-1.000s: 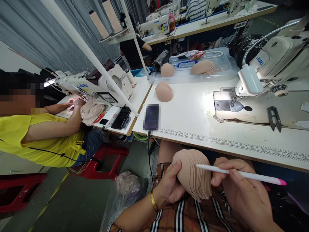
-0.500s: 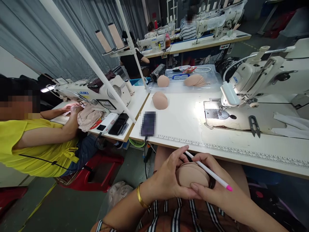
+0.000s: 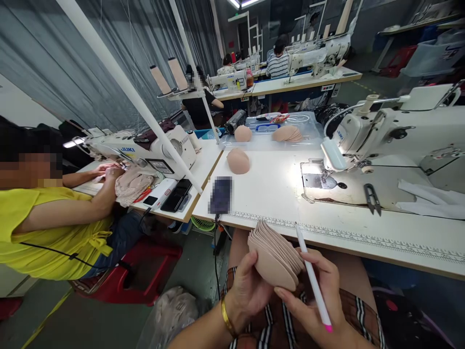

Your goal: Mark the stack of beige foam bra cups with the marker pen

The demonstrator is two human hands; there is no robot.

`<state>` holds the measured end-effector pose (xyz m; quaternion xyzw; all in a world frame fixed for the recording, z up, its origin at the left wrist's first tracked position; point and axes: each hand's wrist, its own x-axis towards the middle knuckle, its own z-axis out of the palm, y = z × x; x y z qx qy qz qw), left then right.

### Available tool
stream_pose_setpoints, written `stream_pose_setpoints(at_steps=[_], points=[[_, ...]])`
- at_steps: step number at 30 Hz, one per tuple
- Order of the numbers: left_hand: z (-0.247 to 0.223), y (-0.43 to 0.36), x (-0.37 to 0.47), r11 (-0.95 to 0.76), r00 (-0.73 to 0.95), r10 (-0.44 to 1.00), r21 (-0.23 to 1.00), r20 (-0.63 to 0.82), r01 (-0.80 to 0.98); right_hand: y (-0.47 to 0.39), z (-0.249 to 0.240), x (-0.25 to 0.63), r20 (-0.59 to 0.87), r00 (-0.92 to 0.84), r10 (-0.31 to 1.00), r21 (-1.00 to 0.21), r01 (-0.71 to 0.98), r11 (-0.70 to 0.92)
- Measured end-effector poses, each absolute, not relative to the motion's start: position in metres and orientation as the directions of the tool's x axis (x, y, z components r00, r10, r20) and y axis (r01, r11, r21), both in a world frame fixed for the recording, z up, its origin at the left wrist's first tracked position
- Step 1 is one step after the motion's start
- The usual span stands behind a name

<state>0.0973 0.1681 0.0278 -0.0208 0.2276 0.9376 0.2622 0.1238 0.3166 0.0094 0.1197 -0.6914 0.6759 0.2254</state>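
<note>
Over my lap, my left hand (image 3: 249, 291) cradles a stack of several beige foam cups (image 3: 274, 254) from below, thumb up against its near side. My right hand (image 3: 316, 295) holds a white pen with a pink end (image 3: 313, 278) between its fingers, and its fingertips touch the lower edge of the stack. The pen points up toward the table edge.
A white sewing table (image 3: 276, 194) with a ruler strip along its front edge carries a sewing machine (image 3: 385, 133), black snips (image 3: 371, 198), a phone (image 3: 220, 195) and a beige cup (image 3: 238, 161). More cups lie in a clear tray (image 3: 283, 132). A person in yellow (image 3: 54, 228) sews at the left.
The stack has been lifted and tilted so its layered edges face up. The pen has swung from lying across the stack to pointing upward. The view has risen.
</note>
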Motion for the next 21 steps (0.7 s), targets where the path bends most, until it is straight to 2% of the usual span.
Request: stream_pose_setpoints(at_steps=[3, 5, 8, 11, 15, 21], points=[[0.017, 0.157, 0.095, -0.744, -0.833, 0.507, 0.374, -0.222, -0.553, 0.327, 0.003, 0.128, 0.462, -0.885, 0.066, -0.874, -0.441, 0.207], [0.009, 0.148, 0.097, -0.727, -0.818, 0.52, 0.376, -0.245, -0.574, 0.338, 0.007, 0.127, 0.455, -0.889, 0.053, -0.869, -0.43, 0.246], [0.001, 0.139, 0.103, -0.718, -0.816, 0.524, 0.388, -0.244, -0.578, 0.353, 0.016, 0.122, 0.413, -0.895, 0.166, -0.895, -0.365, 0.258], [-0.002, 0.133, 0.105, -0.701, -0.802, 0.561, 0.396, -0.207, -0.593, 0.361, 0.024, 0.115, 0.273, -0.91, 0.312, -0.962, -0.258, 0.089], [-0.005, 0.125, 0.104, -0.683, -0.771, 0.618, 0.383, -0.153, -0.623, 0.365, 0.033, 0.105, 0.077, -0.954, 0.29, -0.954, -0.154, -0.256], [-0.008, 0.121, 0.104, -0.716, -0.777, 0.619, 0.327, -0.109, -0.617, 0.357, 0.045, 0.099, -0.124, -0.96, 0.252, -0.917, 0.014, -0.398]])
